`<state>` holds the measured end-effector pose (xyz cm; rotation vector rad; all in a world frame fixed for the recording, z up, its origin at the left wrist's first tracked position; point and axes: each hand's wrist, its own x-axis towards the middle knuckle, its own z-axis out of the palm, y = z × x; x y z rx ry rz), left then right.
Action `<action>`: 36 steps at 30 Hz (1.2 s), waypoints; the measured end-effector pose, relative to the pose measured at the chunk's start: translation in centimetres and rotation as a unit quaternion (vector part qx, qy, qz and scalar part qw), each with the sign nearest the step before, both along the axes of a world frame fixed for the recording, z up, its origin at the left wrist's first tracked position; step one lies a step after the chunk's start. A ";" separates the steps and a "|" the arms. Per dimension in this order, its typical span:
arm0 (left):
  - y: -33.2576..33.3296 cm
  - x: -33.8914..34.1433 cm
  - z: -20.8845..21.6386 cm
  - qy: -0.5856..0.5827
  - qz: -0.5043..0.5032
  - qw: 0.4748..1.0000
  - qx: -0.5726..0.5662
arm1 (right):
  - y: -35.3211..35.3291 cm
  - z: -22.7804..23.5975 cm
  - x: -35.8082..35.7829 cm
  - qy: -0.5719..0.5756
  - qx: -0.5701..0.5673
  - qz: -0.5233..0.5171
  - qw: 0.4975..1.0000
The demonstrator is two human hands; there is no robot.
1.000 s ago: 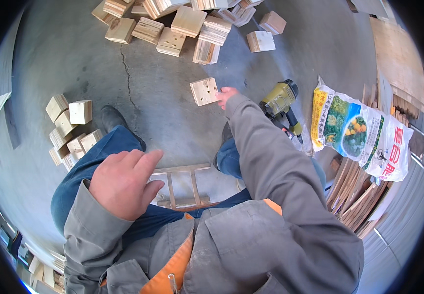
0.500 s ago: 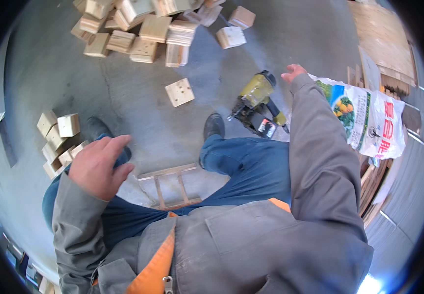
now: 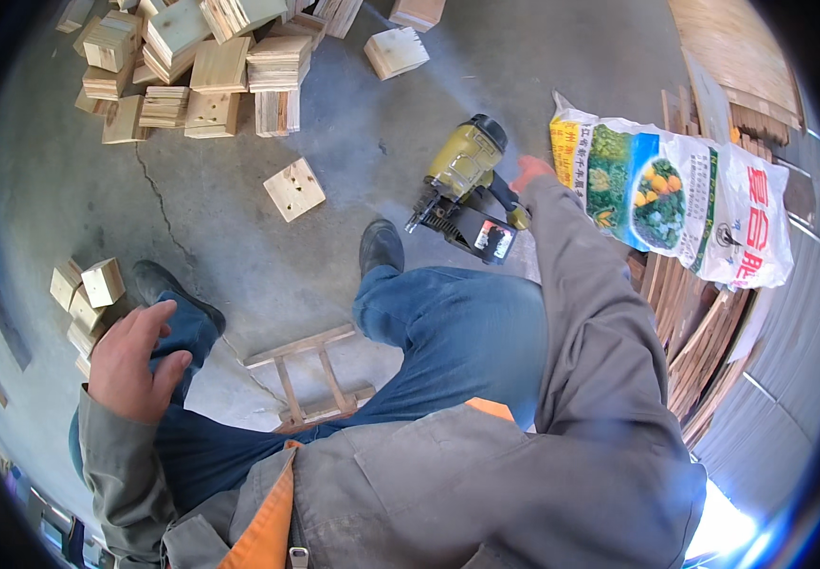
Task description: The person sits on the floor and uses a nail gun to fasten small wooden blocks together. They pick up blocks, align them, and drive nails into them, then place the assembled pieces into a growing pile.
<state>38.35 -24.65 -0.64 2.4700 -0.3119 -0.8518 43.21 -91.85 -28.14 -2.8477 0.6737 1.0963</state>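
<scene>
A yellow-and-black coil nail gun point(image 3: 462, 161) lies on the concrete floor ahead of my right knee, its nose toward the lower left. Just beside its dark handle is my right hand point(image 3: 531, 174), fingers reaching toward it; contact is hard to make out. My left hand point(image 3: 135, 365) hovers over my left thigh, fingers and thumb apart, holding nothing. Close to my left foot sits a small stack of wooden blocks point(image 3: 88, 294). One square block with dark dots point(image 3: 294, 190) lies alone between that stack and the nail gun.
A large heap of plywood blocks point(image 3: 220, 66) covers the far left floor, with a single block point(image 3: 396, 53) to its right. A printed white sack point(image 3: 713, 204) rests on stacked boards point(image 3: 680, 322) at the right. A low wooden frame point(image 3: 308, 372) shows between my legs.
My right hand has moved left and down, closer to the nail gun's handle. My left hand has drawn back toward the lower left. The whole view has shifted, showing more of the sack.
</scene>
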 end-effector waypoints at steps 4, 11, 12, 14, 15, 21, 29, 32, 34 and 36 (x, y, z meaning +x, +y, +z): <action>-0.2 0.5 0.1 0.008 -0.010 1.000 0.024 | -0.2 -3.2 -0.8 0.004 -0.011 0.011 1.000; -1.4 1.9 -0.7 0.006 -0.016 1.000 0.025 | 0.1 -5.3 -3.1 0.066 0.001 0.041 0.997; -1.3 1.8 -0.7 0.009 -0.009 1.000 0.016 | -0.8 -7.2 -3.7 0.042 -0.007 0.057 0.997; -1.2 1.6 -0.8 0.020 -0.001 1.000 0.009 | -1.8 -8.9 -3.5 0.028 -0.014 0.075 0.997; -1.2 1.5 -1.0 0.020 -0.002 1.000 0.010 | -1.5 -9.0 -3.3 0.029 -0.005 0.069 0.997; -1.4 1.7 -1.2 0.021 -0.009 1.000 0.021 | 0.2 -7.6 -2.7 0.003 0.046 0.035 0.998; -1.8 1.2 -1.2 0.006 -0.008 1.000 0.025 | 1.9 -4.6 -1.9 0.018 0.048 0.040 0.998; -2.1 1.3 -0.7 0.001 -0.013 1.000 0.029 | 1.5 -4.7 -1.7 0.017 0.056 0.050 0.997; -2.2 1.2 -0.3 -0.003 -0.012 0.999 0.030 | 1.8 -3.9 -1.0 0.038 0.080 0.018 0.996; -2.1 0.9 0.1 -0.006 -0.010 1.000 0.029 | 2.9 -2.5 -0.4 0.052 0.094 0.006 0.994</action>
